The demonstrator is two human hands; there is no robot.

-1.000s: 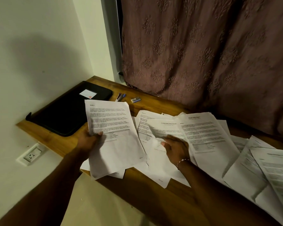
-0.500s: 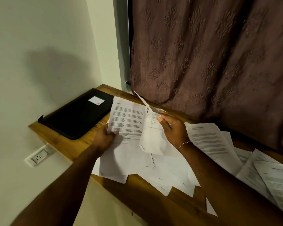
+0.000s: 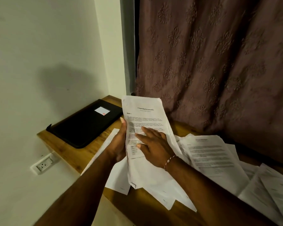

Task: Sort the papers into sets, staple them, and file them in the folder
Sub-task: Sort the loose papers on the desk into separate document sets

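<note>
Item: paper sorting at a corner desk (image 3: 67, 149), head view.

1. Papers (image 3: 216, 157). Loose printed sheets, overlapping and unsquared, spread over the desk from its near edge out to the right. Some corners hang past the edge. None shows a staple.

2. Left hand (image 3: 119, 144). Grips the left edge of a raised sheaf (image 3: 145, 115), thumb lying up along that edge; the fingers are hidden behind the paper.

3. Right hand (image 3: 155, 147). Fingers straight and spread, laid flat on the sheaf's front page; it clasps nothing. A bracelet (image 3: 169, 162) sits at the wrist.

4. Sheaf. Held nearly upright above the desk, titled page facing the camera. How many sheets it holds cannot be told; its lower edges look uneven.

5. Folder (image 3: 87, 124). Black, closed, flat on the far left corner of the desk, apart from the papers, with a small white label on its cover.

6. Socket (image 3: 43, 165) on the wall below the desk; curtain (image 3: 219, 62) behind.

Step in hand, judged: sorting, with one set being gathered. Stapling and filing are not yet begun.

Next move, judged: square the sheaf's edges, then either add matching pages from the spread or set it aside. No stapler is in view; one must be found.
</note>
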